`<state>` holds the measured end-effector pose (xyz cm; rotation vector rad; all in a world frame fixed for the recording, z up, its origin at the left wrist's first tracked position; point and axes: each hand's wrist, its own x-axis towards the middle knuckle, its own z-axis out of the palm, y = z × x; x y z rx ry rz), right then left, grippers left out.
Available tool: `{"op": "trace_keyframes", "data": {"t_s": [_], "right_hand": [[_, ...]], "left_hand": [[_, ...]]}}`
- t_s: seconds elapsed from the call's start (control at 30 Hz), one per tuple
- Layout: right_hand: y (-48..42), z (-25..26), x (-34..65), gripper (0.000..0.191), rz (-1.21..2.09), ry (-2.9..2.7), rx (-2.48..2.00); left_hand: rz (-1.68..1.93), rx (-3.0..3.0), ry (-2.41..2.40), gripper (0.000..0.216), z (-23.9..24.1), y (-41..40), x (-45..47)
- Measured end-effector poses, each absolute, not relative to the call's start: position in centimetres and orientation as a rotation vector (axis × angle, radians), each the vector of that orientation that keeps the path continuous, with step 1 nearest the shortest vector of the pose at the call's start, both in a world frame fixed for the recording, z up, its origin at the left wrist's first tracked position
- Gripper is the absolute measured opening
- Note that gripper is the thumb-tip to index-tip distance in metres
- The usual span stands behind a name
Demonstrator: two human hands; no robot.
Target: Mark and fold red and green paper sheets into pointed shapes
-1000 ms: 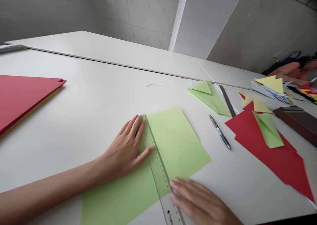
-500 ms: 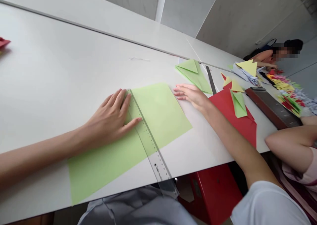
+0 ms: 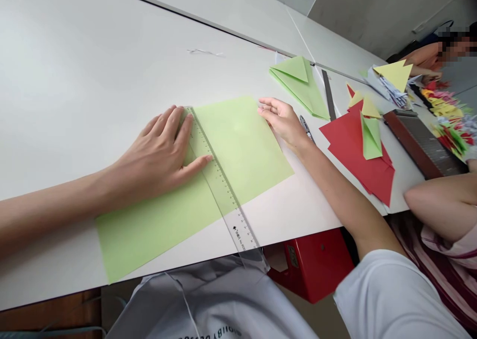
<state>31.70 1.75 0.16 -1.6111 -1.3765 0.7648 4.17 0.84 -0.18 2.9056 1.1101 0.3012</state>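
Note:
A light green sheet of paper lies on the white table with a clear plastic ruler slanting across it. My left hand lies flat over the ruler's upper part and the sheet, fingers stretched and thumb spread onto the ruler. The ruler's lower end sticks out past the table's front edge. At the sheet's upper right edge is my right hand, its fingers loosely bent with a gap between them. Its fingertips are at the paper's edge; whether they grip it is not clear.
Folded green paper, a pen, a dark grey strip and red sheets lie to the right. Beyond are a paper cutter and folded paper pieces. Another person's arm rests at the table's right edge.
My right hand's fingers, stretched out before, have bent and come to the sheet's edge. The pen beside that hand now shows. My left hand stays on the ruler; the camera view has shifted.

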Motion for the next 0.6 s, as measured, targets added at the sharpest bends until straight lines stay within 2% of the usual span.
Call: {"op": "trace_keyframes", "data": {"t_s": [0.23, 0.6], "right_hand": [[1.99, -0.58, 31.71, 0.03, 0.588, -1.479, -1.636], [1.62, -0.8, 31.53, 0.029, 0.519, -1.539, -1.653]], "left_hand": [[0.284, 2.873, 1.127, 0.097, 0.04, 0.85, 4.25], [0.281, 2.855, 1.141, 0.092, -0.21, 0.94, 4.24]]}}
